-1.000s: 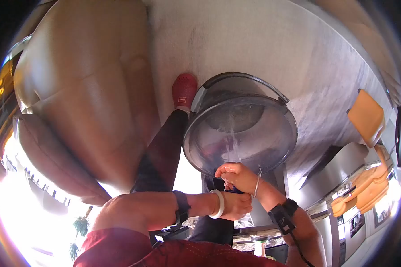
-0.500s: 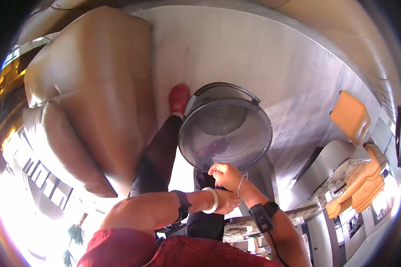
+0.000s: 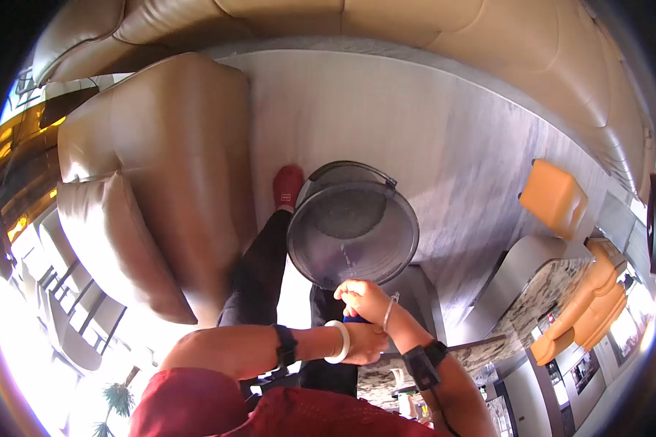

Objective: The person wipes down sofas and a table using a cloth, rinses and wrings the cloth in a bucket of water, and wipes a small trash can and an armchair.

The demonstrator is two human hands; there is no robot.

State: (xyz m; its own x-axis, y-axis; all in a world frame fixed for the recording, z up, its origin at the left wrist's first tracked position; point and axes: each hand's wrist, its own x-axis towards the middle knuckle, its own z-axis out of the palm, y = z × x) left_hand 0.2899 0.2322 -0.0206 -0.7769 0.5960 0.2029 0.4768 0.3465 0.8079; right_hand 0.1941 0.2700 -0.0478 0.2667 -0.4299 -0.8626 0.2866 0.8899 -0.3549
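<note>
My left hand (image 3: 363, 344), a white bangle at its wrist, is closed. Just beyond it my right hand (image 3: 364, 300) is closed too, the two fists one against the other. Between them shows a bit of dark blue cloth (image 3: 354, 319); the fingers hide most of it. Right past my hands is a dark grey bucket (image 3: 299, 251), its mouth facing me and its black handle (image 3: 353, 162) lying at the far rim. Pale drops of water (image 3: 346, 255) show inside the bucket, below my right hand.
A brown leather sofa (image 3: 175, 167) with a cushion (image 3: 116, 233) is close on the left. Another leather sofa (image 3: 415, 29) curves along the far side. On the right are an orange stool (image 3: 554, 193) and a stone-topped table (image 3: 539, 298). My red shoe (image 3: 288, 186) stands beside the bucket.
The view has shifted, so the bucket appears smaller and a little lower and further left. Both hands remain closed together, with more of the blue cloth showing. The drops in the bucket show more clearly.
</note>
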